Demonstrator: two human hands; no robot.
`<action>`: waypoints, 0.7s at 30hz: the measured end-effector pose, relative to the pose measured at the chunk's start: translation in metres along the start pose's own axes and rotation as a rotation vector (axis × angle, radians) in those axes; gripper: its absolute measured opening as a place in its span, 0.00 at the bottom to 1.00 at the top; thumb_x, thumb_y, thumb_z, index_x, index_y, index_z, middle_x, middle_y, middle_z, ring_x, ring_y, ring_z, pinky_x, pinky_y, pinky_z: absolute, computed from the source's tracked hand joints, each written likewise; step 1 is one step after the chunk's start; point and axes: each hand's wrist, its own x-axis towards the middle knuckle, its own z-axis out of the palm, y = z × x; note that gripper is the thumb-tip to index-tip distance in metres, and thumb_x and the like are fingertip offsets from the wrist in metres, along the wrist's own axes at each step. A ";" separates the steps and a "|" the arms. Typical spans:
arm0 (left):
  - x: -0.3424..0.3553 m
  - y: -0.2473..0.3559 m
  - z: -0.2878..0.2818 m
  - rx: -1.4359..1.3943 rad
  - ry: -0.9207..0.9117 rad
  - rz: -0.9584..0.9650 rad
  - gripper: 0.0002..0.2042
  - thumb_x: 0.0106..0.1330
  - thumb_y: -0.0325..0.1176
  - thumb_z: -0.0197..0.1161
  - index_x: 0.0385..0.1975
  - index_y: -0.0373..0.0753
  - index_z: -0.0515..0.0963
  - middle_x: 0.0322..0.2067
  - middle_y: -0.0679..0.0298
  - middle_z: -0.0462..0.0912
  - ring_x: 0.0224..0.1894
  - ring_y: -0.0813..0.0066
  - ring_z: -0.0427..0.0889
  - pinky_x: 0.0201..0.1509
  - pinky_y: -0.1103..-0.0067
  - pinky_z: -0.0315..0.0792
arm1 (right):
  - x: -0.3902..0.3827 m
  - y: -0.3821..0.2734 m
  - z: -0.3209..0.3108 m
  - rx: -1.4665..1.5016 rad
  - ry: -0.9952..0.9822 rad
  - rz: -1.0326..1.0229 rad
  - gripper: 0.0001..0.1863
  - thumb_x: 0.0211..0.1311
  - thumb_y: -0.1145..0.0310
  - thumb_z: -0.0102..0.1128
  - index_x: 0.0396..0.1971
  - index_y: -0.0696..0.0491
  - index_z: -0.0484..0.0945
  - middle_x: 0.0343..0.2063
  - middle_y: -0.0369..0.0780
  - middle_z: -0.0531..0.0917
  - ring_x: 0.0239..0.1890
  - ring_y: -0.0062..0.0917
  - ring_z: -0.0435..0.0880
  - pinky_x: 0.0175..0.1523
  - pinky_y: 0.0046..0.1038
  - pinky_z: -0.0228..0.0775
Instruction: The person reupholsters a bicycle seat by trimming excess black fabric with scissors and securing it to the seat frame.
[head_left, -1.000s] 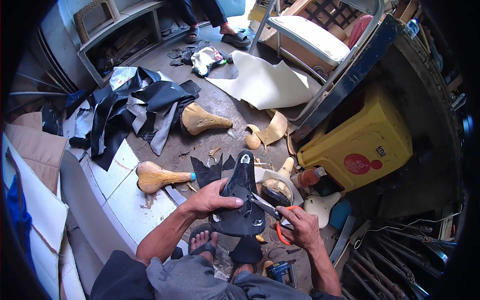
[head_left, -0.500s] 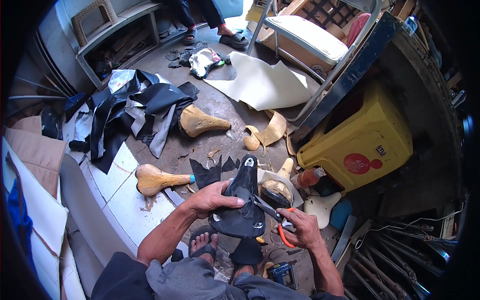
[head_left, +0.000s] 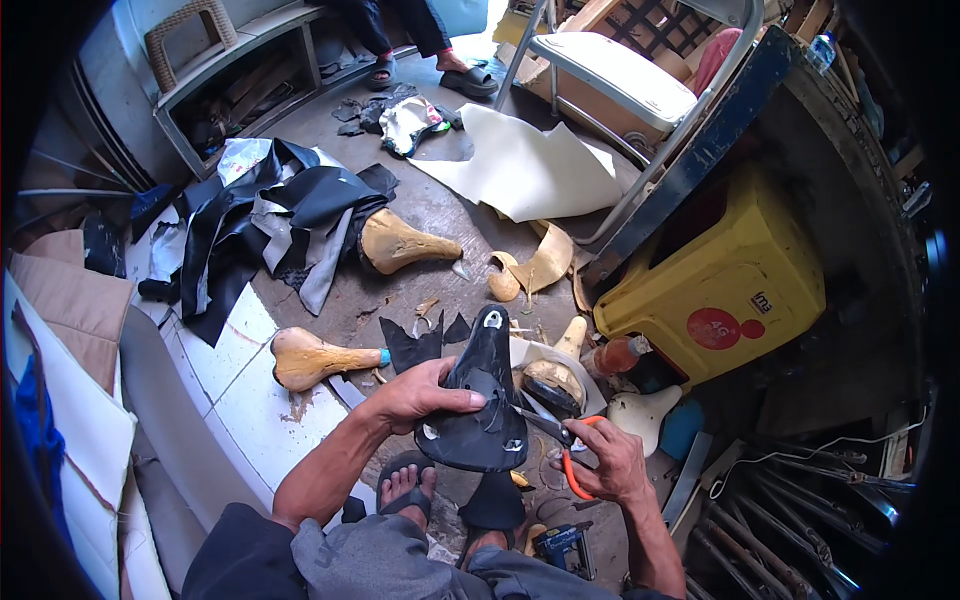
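Note:
My left hand (head_left: 430, 392) grips a black saddle-shaped piece (head_left: 482, 435) by its left side, thumb lying across its middle, its narrow end pointing away from me and small pale patches near its tip and wide end. My right hand (head_left: 612, 458) holds orange-handled scissors (head_left: 580, 478), with the metal blades angled toward the right side of the black piece and their tips against it. Beyond my hands lie a tan foam saddle (head_left: 315, 358) with a blue band, black scraps (head_left: 405, 345) and a pale saddle form (head_left: 560, 372).
A yellow plastic stool (head_left: 720, 280) lies tipped at the right beside metal rods (head_left: 780, 530). Black sheet material (head_left: 250, 230), a cream sheet (head_left: 520, 165) and another saddle (head_left: 395, 240) lie ahead. A folding chair (head_left: 615, 70) stands behind; another person's sandalled feet (head_left: 462, 80) are at the back.
My right hand and the scissors have shifted slightly right and down. The black piece moved slightly within the view, still in my left hand.

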 end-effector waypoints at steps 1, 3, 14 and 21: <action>0.000 0.000 0.001 -0.002 -0.004 -0.001 0.29 0.61 0.30 0.75 0.59 0.29 0.69 0.44 0.60 0.84 0.41 0.78 0.86 0.47 0.80 0.83 | 0.001 -0.001 0.000 -0.053 -0.009 -0.020 0.32 0.47 0.58 0.82 0.55 0.48 0.82 0.34 0.40 0.84 0.28 0.33 0.84 0.31 0.33 0.75; -0.002 0.000 0.000 0.020 0.009 -0.027 0.30 0.61 0.31 0.76 0.60 0.29 0.68 0.45 0.59 0.84 0.42 0.78 0.86 0.48 0.80 0.83 | 0.006 -0.003 0.004 -0.082 0.003 -0.043 0.32 0.47 0.61 0.81 0.56 0.47 0.81 0.34 0.39 0.83 0.27 0.34 0.82 0.30 0.34 0.74; 0.001 -0.003 0.011 0.031 -0.026 -0.032 0.31 0.62 0.32 0.76 0.61 0.29 0.67 0.46 0.59 0.83 0.42 0.77 0.86 0.47 0.80 0.83 | 0.015 -0.005 0.005 -0.162 -0.068 -0.063 0.36 0.47 0.62 0.79 0.61 0.45 0.78 0.33 0.36 0.80 0.34 0.30 0.83 0.32 0.32 0.77; -0.003 -0.001 0.014 0.012 -0.008 0.001 0.31 0.61 0.32 0.76 0.60 0.29 0.68 0.45 0.60 0.83 0.42 0.78 0.85 0.48 0.80 0.82 | 0.014 -0.009 0.014 -0.148 -0.039 -0.073 0.39 0.41 0.67 0.81 0.59 0.47 0.76 0.27 0.36 0.79 0.28 0.31 0.81 0.28 0.34 0.73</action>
